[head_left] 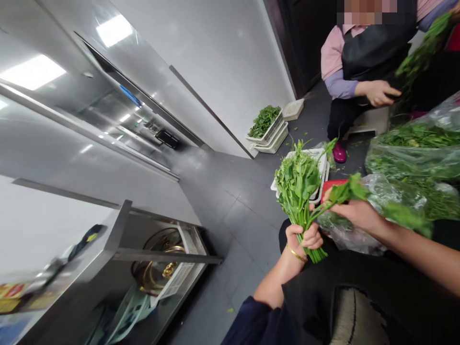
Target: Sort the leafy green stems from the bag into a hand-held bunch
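Note:
My left hand [304, 238] is closed around the stems of a thick bunch of leafy greens [298, 179], whose leaves point up and away from me. Just right of the bunch, my right hand [347, 211] is closed on a stalk of greens [347, 189]. That stalk's lower stem reaches the held bunch, and its leaves stick out to the right, partly blurred. Behind the bunch sits a white plastic basket [318, 155], largely hidden by the leaves. A red object [332, 184] shows in part behind my right hand.
Clear plastic bags of greens [413, 158] lie at the right. A co-worker [373, 57] crouches opposite, handling greens. Stacked white baskets [275, 139] holding greens stand by the wall. A metal shelf unit [165, 258] is at the left. Leaf scraps dot the grey tiled floor [230, 230].

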Demonstrator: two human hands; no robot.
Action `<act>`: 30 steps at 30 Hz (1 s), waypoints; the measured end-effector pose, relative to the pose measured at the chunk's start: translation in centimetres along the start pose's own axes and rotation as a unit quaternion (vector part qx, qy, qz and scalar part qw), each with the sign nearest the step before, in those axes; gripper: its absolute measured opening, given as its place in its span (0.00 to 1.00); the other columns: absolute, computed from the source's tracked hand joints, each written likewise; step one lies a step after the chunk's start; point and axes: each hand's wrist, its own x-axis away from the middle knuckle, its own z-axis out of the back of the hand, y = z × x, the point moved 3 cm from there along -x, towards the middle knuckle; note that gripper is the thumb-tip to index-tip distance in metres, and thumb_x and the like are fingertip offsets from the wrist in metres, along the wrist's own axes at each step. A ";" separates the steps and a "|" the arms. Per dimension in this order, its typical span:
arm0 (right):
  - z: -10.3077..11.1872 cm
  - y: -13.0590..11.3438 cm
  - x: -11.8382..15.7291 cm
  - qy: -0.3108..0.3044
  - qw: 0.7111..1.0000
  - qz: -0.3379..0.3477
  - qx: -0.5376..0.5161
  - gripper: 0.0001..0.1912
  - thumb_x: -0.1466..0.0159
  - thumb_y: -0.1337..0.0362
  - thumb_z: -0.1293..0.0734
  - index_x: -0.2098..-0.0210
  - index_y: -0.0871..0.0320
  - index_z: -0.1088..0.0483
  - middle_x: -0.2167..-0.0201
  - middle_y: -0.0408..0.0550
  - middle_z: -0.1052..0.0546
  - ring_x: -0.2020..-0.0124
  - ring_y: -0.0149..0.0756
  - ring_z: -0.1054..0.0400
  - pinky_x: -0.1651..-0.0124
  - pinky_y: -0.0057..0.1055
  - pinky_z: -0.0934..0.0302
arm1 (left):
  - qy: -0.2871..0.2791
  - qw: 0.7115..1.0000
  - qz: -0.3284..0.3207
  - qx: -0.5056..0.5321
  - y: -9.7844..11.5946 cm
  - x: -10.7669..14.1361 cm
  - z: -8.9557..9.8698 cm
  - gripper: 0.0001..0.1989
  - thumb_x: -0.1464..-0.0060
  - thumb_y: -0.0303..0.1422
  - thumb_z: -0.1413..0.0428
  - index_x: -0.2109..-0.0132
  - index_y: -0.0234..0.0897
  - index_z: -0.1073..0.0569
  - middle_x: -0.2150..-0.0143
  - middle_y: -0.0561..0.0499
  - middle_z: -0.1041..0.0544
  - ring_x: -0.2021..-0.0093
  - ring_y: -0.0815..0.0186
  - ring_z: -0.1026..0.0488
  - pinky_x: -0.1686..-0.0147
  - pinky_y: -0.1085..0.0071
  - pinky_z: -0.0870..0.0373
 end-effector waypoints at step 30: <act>-0.8 -2.8 0.6 0.006 0.956 0.218 0.195 0.16 0.32 0.54 0.40 0.64 0.57 0.26 0.70 0.48 0.24 0.72 0.28 0.32 0.67 0.24 0.38 | -0.133 0.979 0.150 -0.047 -1.3 0.2 3.0 0.22 0.73 0.44 0.39 0.65 0.42 0.23 0.93 0.61 0.48 0.94 0.70 0.49 0.82 0.69 0.56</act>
